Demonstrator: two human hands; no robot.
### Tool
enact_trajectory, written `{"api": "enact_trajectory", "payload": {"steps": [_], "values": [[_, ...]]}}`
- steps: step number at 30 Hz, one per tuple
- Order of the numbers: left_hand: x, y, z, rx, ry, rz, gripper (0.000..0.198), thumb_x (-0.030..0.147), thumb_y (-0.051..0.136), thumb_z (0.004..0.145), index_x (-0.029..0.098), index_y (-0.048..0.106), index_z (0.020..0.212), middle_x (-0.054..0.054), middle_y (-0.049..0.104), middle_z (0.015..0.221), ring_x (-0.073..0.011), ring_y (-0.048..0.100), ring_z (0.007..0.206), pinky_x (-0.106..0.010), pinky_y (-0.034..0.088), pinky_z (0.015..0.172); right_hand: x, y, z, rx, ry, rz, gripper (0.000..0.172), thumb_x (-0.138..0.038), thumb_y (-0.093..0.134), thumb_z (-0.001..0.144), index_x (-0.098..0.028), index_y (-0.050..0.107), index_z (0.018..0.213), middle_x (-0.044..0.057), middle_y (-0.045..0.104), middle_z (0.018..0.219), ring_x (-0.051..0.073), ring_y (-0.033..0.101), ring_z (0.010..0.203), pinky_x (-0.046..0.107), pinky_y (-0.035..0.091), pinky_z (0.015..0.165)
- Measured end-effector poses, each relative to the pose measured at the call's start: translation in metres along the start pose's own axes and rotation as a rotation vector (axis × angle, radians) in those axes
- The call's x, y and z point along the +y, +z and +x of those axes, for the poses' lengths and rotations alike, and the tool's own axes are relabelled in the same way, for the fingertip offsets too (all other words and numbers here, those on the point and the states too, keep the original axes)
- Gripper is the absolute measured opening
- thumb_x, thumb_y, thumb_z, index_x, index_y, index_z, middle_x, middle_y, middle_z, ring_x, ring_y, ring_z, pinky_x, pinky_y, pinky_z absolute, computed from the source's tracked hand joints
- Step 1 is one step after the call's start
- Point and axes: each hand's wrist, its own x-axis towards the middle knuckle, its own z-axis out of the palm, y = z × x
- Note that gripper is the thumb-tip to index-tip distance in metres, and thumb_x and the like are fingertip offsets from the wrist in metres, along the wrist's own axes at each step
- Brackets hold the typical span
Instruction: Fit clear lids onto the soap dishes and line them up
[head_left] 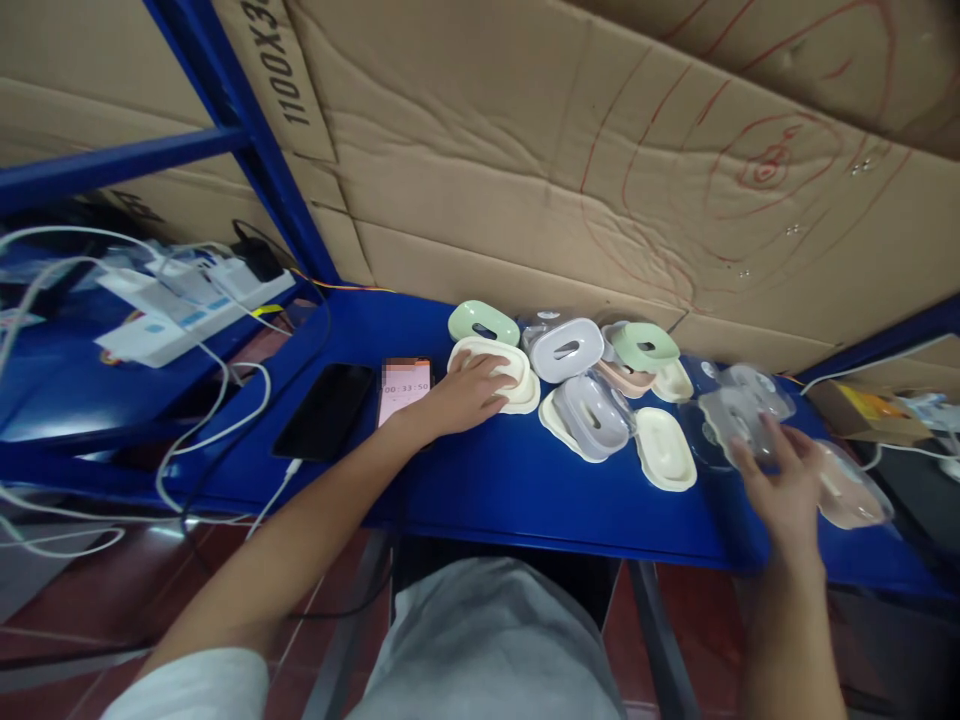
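My left hand (474,393) lies over a cream oval dish (487,350), its fingers spread across the top; a second cream rim shows beneath. At the right, my right hand (784,475) is slightly blurred, thumb and fingers closed around the near edge of a clear plastic lid (727,415). Another clear lid (757,388) lies just behind it. Beside that hand sits a beige dish under a clear cover (851,485). Between my hands are a grey slotted dish (596,415), a pale grey one (566,350), a green one (646,347) and a cream dish (666,448).
Another green slotted dish (484,323) stands behind my left hand. A phone showing a timer (405,385) and a dark phone (324,412) lie to the left on the blue table (480,490). Power strips (195,310) with cables are farther left. Cardboard (480,160) walls the back.
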Motion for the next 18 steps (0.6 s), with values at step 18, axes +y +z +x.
{"api": "enact_trajectory", "payload": {"steps": [18], "values": [[0.0,0.001,-0.001,-0.01,0.01,0.004,0.036,0.029,0.051,0.105,0.024,0.068,0.137,-0.015,0.057,0.153,-0.0359,0.05,0.145,-0.064,0.029,0.124,-0.044,0.033,0.063,-0.146,0.012,0.103,0.066,-0.062,0.037,0.106,-0.017,0.061,0.148,0.019,0.065,0.146,0.033,0.059,0.138,0.05,0.047,0.113]]}}
